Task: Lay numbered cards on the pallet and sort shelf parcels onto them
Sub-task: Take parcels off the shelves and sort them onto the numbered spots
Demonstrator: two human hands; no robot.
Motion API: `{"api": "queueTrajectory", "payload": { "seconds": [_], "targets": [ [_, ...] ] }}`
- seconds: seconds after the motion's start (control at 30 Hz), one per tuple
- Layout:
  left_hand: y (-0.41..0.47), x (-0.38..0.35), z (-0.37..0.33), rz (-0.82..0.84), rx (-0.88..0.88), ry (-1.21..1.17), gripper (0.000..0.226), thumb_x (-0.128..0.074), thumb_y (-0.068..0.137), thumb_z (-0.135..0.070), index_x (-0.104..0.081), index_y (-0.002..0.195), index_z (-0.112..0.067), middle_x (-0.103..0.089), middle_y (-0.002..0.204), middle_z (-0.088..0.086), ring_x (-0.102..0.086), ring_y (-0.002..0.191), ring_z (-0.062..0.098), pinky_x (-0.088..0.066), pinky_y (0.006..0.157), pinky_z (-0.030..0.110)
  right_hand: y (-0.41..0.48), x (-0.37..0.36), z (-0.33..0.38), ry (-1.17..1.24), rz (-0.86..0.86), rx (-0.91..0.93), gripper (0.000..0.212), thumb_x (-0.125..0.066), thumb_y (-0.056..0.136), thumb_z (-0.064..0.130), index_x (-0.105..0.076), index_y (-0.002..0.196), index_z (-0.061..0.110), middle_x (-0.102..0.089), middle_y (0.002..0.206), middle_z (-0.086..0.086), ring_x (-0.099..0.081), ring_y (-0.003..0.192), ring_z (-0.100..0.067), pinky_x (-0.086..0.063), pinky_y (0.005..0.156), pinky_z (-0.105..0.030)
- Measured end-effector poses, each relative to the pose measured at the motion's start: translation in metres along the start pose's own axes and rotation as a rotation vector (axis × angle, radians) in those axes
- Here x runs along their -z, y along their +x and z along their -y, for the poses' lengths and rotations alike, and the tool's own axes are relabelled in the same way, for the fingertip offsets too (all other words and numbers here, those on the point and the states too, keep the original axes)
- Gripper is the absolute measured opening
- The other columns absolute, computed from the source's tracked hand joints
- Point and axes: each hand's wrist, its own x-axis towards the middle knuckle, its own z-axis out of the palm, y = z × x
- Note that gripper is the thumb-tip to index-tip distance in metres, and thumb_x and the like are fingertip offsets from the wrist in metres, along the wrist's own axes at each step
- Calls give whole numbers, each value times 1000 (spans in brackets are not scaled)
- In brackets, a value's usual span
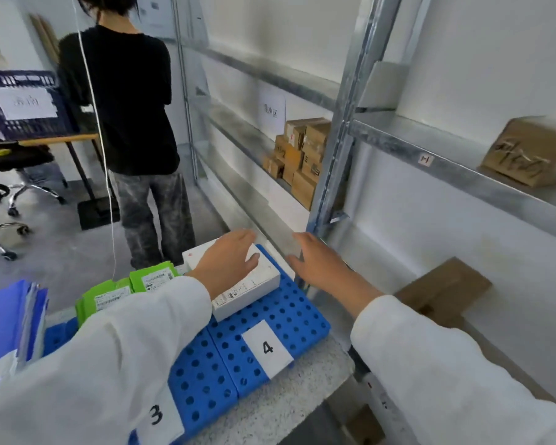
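Note:
A blue perforated pallet (283, 313) lies on a speckled table. White cards marked 4 (267, 348) and 3 (161, 415) rest on its near part. At the pallet's far end sits a white box (257, 284), and my left hand (228, 261) lies flat on top of it, thumb at its right side. My right hand (321, 264) hovers open just right of the box, above the pallet's edge, touching nothing. Two green parcels (126, 290) lie left of the box. Brown shelf parcels (299, 155) are stacked on the metal shelf beyond.
A metal rack upright (341, 146) stands right behind my right hand. A lone brown parcel (527, 152) sits on the right shelf, another brown box (443, 290) lower down. A person in black (126, 107) stands ahead left. Blue folders (10, 319) at left.

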Motion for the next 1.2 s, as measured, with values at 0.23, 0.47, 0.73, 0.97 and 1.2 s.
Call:
{"api": "queueTrajectory", "payload": {
  "seconds": [0.23, 0.47, 0.73, 0.97, 1.2],
  "targets": [
    [-71, 29, -80, -26, -106, 19, 51, -45, 98, -37, -39, 145, -16, -42, 149, 2, -37, 136, 18, -29, 111, 30, -121, 27, -4, 70, -118, -55, 49, -49, 95, 38, -37, 139, 19, -45, 139, -6, -52, 119, -27, -46, 97, -42],
    [-122, 48, -156, -4, -295, 5, 48, -48, 97, -32, -43, 141, -15, -48, 143, 4, -43, 131, 20, -35, 107, 33, -231, 39, -14, 92, -223, -265, 49, -42, 95, 39, -34, 141, 23, -45, 139, -1, -57, 105, -23, -50, 86, -42],
    [-156, 17, -215, 54, -488, -49, 40, -50, 96, -28, -52, 132, -10, -57, 132, 6, -51, 121, 21, -39, 102, 32, -320, 35, -32, 234, -290, -365, 53, -51, 95, 33, -34, 145, 24, -42, 144, -3, -54, 119, -24, -47, 94, -37],
    [-151, -35, -232, 165, -537, -55, 41, -49, 95, -33, -51, 132, -15, -58, 129, 6, -53, 116, 22, -46, 97, 35, -351, 6, -65, 192, -195, -601, 48, -47, 97, 38, -35, 142, 23, -44, 145, -2, -52, 123, -26, -43, 85, -34],
    [-135, -107, -243, 393, -466, -125, 44, -49, 97, -34, -45, 137, -17, -51, 137, 6, -51, 121, 24, -44, 96, 36, -361, -39, -107, 228, -78, -748, 55, -43, 98, 41, -28, 147, 22, -34, 153, -2, -44, 133, -27, -40, 104, -39]
  ]
}}
